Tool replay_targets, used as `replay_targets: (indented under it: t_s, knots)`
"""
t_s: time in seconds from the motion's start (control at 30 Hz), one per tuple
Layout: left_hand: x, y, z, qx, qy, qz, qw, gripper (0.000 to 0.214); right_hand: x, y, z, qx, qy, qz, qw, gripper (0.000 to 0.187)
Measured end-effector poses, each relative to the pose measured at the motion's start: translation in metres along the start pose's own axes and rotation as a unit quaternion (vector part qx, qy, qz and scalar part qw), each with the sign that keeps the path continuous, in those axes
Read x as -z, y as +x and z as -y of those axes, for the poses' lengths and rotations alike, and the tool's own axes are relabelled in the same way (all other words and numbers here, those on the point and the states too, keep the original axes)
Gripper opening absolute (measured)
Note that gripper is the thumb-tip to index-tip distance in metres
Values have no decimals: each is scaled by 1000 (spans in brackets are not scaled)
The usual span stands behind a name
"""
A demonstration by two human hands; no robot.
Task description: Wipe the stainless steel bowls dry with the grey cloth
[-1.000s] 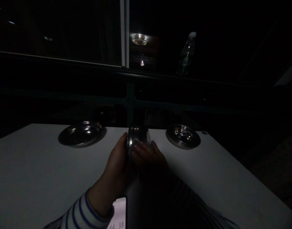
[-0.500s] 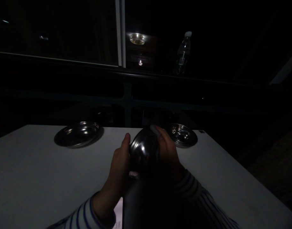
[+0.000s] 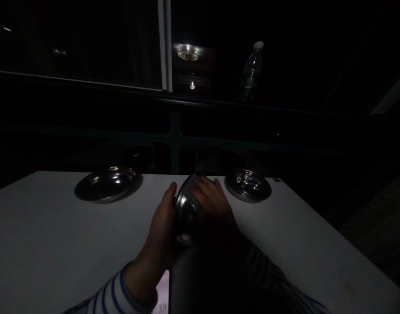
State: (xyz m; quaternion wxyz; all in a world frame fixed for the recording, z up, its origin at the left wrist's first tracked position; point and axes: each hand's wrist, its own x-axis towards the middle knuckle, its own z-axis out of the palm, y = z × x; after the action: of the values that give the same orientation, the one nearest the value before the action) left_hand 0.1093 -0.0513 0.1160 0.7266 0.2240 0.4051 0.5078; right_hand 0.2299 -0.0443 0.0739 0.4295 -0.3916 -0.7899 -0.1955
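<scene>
"What do the hands hold?"
"A shiny metal bowl (image 3: 186, 211), seemingly tilted, though it's dark; the left hand (image 3: 162, 220) has its grip on one side, the right hand (image 3: 214, 203) lies blurred across the other."
"And on the counter (image 3: 56, 235)?"
"A wide metal dish (image 3: 105, 185) leftward, a smaller metal dish (image 3: 247, 185) rightward, a lit phone (image 3: 163, 290) beside the left sleeve (image 3: 113, 292)."
"Beyond?"
"A capped bottle (image 3: 252, 69)"

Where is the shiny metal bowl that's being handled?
Near the middle of the head view, the shiny rounded metal bowl is held by the bare left hand, the bare right hand against its right side, over the white table.
</scene>
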Motion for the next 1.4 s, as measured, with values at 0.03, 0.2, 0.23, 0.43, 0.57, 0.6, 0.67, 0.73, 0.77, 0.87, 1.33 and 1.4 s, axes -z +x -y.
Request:
replay_targets:
  t_s: [0.03, 0.2, 0.23, 0.43, 0.57, 0.6, 0.67, 0.73, 0.77, 0.87, 1.33, 1.4]
  knots:
    - [0, 0, -3, 6, -25, 14, 1000, 31, -3, -2, 5, 31, -23, 4, 999, 36]
    - [5, 5, -21, -46, -89, 25, 995, 28, -17, -15, 22, 163, -110, 1, 981, 38]
    - [6, 7, -25, -63, -103, 20, 992, 28, -18, -18, 21, 179, -127, -6, 976, 38]
    - [13, 16, -37, -94, -161, 40, 982, 31, -19, -26, -2, 204, -130, -52, 969, 36]
    - [15, 20, -37, -78, -152, 40, 984, 27, -11, -18, -19, 34, -26, -104, 994, 46]
    - [15, 21, -37, -71, -143, 42, 986, 26, -8, -15, -24, -13, 6, -102, 995, 47]
    - [15, 21, -35, -59, -113, 51, 991, 25, 2, -8, -32, -104, 65, -83, 989, 46]
    - [13, 20, -32, -54, -74, 64, 994, 24, 12, 0, -38, -173, 100, -60, 978, 44]
    - [12, 19, -30, -49, -52, 68, 995, 23, 16, 3, -38, -190, 101, -48, 975, 44]
    - [8, 17, -24, -22, 10, 67, 997, 22, 23, 10, -26, -153, 34, -11, 988, 43]
    - [9, 17, -28, -36, -16, 67, 997, 24, 15, 10, -16, -85, -120, 58, 987, 50]
    - [10, 20, -30, -56, -42, 48, 996, 24, 11, 7, -7, -64, -113, 56, 990, 50]
